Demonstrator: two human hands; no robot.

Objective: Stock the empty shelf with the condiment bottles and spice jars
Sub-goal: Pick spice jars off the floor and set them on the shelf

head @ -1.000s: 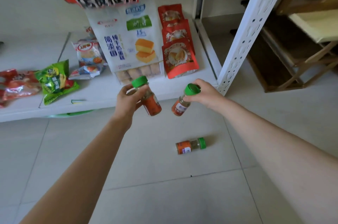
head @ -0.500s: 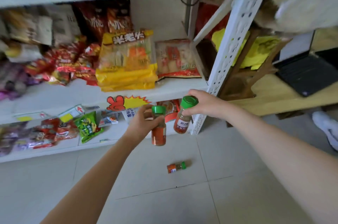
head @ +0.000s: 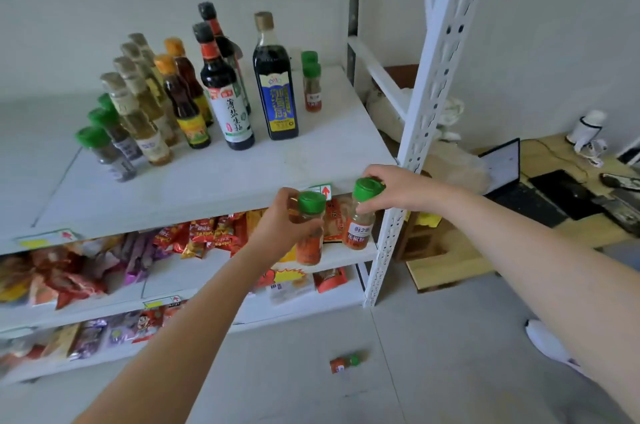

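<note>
The white flat top shelf board (head: 214,177) of the white perforated-steel rack (head: 420,118) is being viewed from above, its front right area lying bare. At 11 o'clock on the board, a group of tall glass condiment bottles is being displayed upright: the dark soy-sauce bottle with the white label (head: 225,101), the dark vinegar bottle with the blue label (head: 277,91), two amber oil bottles and a row of pale-liquid bottles. Three small green-capped jars of dark spice (head: 104,153) are standing at 9 o'clock, and two green-capped orange spice jars (head: 312,87) at 1 o'clock.

Just below the board's front edge, two further jars are being carried upright. The small clear jar of orange-red powder with a green cap (head: 309,233) is being gripped round its body by the left hand (head: 280,226), fingers wrapped and clamped on it. The small clear jar of brownish spice with a white label and green cap (head: 360,215) is being held by the right hand (head: 398,191), fingertips pinched on the cap from above.

A last small orange green-capped jar (head: 344,363) is lying on its side on the grey tiled floor (head: 433,354), at 6 o'clock, well apart from the hands.

The jars are judged light, rigid and smooth-walled, possibly breakable; a grip round the body is judged safer than one on the cap, which could be loosening. The tall bottles are judged heavier and easily toppled.
</note>
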